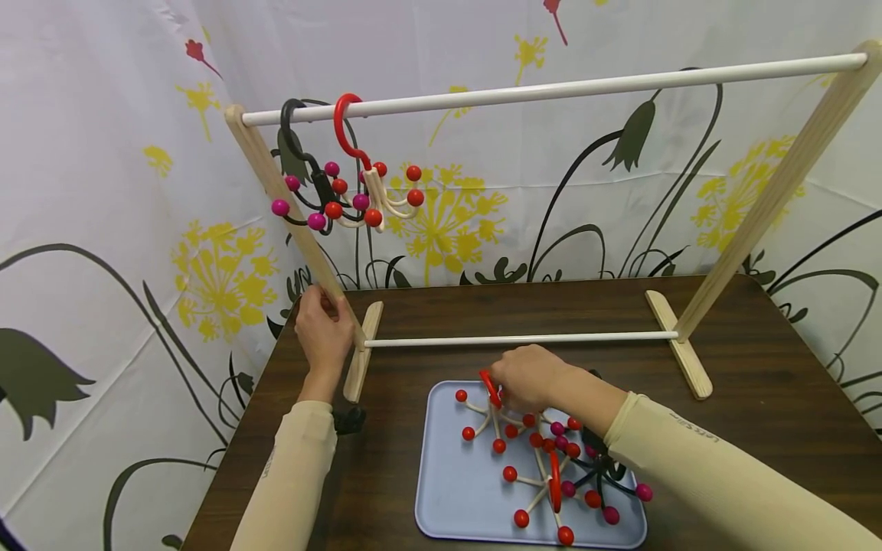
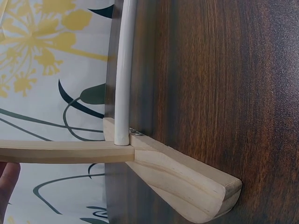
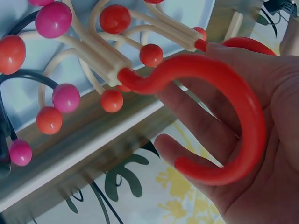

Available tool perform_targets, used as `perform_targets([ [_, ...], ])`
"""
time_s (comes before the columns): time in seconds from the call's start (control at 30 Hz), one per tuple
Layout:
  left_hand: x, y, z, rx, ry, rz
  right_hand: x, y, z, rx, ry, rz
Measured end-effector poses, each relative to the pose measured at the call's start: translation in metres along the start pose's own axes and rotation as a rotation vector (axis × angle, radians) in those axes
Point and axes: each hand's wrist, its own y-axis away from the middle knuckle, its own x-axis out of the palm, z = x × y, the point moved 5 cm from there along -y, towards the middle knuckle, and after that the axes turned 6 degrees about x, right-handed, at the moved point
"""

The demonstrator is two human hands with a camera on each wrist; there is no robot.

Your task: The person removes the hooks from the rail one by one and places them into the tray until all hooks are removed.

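My left hand (image 1: pixel 322 333) holds the left wooden post (image 1: pixel 292 218) of a rack, low down near its foot; in the left wrist view only a fingertip (image 2: pixel 8 184) shows beside the post. Over the blue tray (image 1: pixel 441 497), my right hand (image 1: pixel 529 376) pinches a hanger by its red hook (image 1: pixel 491 389); its cream prongs end in red balls. The right wrist view shows a second red hook (image 3: pixel 254 126) in front of the palm, with the fingers behind it. Other hangers lie tangled on the tray, one black with magenta balls (image 1: pixel 644 492).
The rack's white top bar (image 1: pixel 551 92) carries a black-hooked hanger (image 1: pixel 321 184) and a red-hooked hanger (image 1: pixel 372 187) at its left end. A lower white bar (image 1: pixel 517 339) joins the wooden feet on the dark table (image 1: pixel 393 459). A patterned curtain (image 1: pixel 103 153) hangs behind.
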Motion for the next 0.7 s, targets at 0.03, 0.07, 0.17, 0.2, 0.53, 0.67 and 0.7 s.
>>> perform_targets([
  [0.03, 0.000, 0.000, 0.000, 0.001, 0.001, -0.001, -0.002, 0.001, -0.001, -0.001, -0.006, -0.003],
  [0.07, 0.000, 0.000, 0.000, 0.001, 0.001, -0.001, -0.003, 0.003, -0.002, 0.000, -0.012, -0.005],
  [0.17, 0.000, 0.000, 0.001, 0.003, 0.001, 0.002, -0.010, 0.007, -0.004, -0.019, -0.039, -0.020],
  [0.2, 0.000, 0.000, 0.001, 0.003, 0.003, 0.002, -0.012, 0.008, -0.004, -0.024, -0.049, -0.024],
  [0.53, 0.000, 0.001, -0.001, 0.003, 0.006, 0.001, -0.052, 0.014, -0.007, -0.087, -0.073, -0.147],
  [0.67, 0.000, 0.000, 0.000, 0.006, 0.005, -0.001, -0.081, 0.012, -0.006, -0.123, -0.088, -0.284],
  [0.7, 0.000, 0.000, 0.000, 0.008, 0.005, -0.001, -0.090, 0.011, -0.005, -0.126, -0.095, -0.327],
])
